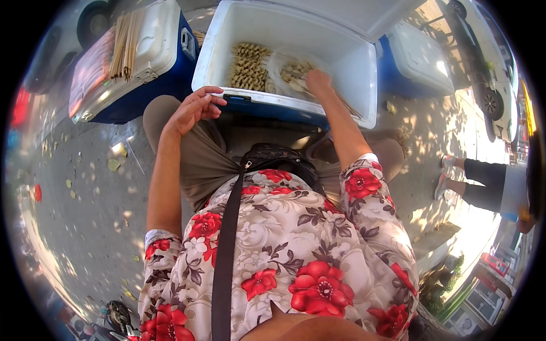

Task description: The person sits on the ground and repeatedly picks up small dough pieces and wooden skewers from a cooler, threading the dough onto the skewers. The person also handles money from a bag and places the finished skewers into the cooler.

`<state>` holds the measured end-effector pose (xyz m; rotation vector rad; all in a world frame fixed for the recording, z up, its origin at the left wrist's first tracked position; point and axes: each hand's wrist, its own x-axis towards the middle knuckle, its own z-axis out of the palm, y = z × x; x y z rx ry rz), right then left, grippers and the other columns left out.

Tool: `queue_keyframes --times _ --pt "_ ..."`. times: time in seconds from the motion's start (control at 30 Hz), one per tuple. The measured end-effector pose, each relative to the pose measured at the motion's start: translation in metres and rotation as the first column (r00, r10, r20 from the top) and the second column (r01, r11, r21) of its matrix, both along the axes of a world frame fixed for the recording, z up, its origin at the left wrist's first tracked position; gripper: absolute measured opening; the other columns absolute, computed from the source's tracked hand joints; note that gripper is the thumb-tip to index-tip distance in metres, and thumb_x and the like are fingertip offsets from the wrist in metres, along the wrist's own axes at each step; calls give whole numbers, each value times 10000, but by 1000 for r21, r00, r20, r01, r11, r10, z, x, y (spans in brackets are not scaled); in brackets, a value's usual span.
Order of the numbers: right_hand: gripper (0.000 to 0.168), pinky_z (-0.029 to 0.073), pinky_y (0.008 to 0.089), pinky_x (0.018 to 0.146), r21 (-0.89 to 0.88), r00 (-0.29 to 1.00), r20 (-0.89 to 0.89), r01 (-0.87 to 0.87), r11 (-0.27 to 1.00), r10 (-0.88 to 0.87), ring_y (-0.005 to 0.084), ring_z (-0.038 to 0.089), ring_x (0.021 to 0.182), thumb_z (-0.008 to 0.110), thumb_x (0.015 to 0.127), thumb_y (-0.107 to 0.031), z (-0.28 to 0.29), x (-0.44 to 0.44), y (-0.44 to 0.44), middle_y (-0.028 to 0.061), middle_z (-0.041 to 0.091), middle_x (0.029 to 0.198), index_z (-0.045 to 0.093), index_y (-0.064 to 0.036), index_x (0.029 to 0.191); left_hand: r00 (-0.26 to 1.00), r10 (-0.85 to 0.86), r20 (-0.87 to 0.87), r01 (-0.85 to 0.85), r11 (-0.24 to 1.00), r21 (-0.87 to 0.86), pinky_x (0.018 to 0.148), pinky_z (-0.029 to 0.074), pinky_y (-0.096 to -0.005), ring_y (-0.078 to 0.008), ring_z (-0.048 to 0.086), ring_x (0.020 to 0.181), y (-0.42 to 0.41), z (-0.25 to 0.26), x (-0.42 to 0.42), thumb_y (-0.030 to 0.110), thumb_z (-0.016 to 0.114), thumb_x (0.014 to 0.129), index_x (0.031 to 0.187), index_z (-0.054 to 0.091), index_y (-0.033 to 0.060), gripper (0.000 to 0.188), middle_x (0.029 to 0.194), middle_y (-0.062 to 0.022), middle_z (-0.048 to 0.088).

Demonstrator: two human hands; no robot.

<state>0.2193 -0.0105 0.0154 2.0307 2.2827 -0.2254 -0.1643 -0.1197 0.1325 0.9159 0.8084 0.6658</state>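
Note:
An open cooler box [356, 64] with white inner walls and a blue outside stands before my knees. Rows of skewered, folded food pieces [249, 68] lie in its left part. Beside them is a clear plastic bag [279, 64] with loose pale pieces in it. My right hand [318, 82] reaches down into the cooler at the bag's right side, fingers curled; what they hold is hidden. Thin wooden skewers [347, 104] lie below that wrist. My left hand [198, 108] is at the near left rim, fingers apart, with nothing in it.
At the left a closed blue-and-white cooler [160, 38] carries a bundle of bamboo skewers [126, 47] and a pink plastic package [94, 70]. Another closed cooler [420, 59] stands at the right. A person [484, 183] stands farther right, near parked vehicles [490, 72].

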Motion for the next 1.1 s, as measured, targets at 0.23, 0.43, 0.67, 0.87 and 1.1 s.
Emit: queue_keyframes --times 0.23,0.43,0.67,0.87,1.1 --pt "272 493 452 741 -14 1000 -21 -5 1000 5 346 613 903 570 829 -322 12 12 -10 164 641 933 671 -80 902 998 65 -3 -65 998 14 761 496 -244 -82 603 810 -17 0 -27 273 546 900 1199 494 81 359 1012 -49 614" --pt "284 463 412 838 129 982 -183 59 990 -34 296 592 987 584 818 -291 77 45 -13 137 624 1038 661 -111 1025 996 -71 -48 72 997 3 765 490 -250 -89 592 799 -6 -4 -23 274 560 890 1195 485 71 374 1007 -60 608" --pt "322 444 386 852 766 901 -255 -33 642 352 315 573 982 575 852 -296 276 9 78 125 611 1052 607 -97 1103 968 -253 -8 252 965 76 777 476 -253 -100 592 789 36 6 21 288 561 888 1207 493 86 383 1030 -60 608" --pt "470 395 378 943 800 950 1 -189 569 313 306 504 1138 485 910 -385 356 1 216 170 523 1244 502 -35 1223 854 -518 41 517 855 36 718 510 -265 -123 608 753 44 -17 63 278 549 890 1193 491 75 369 1031 -70 614" --pt "437 407 336 908 837 948 74 -228 498 309 289 548 1063 391 959 -379 444 111 212 160 584 1141 540 -55 1212 690 -717 100 689 693 214 703 505 -275 -148 602 757 -28 62 133 278 550 883 1183 499 48 382 1016 -89 616"
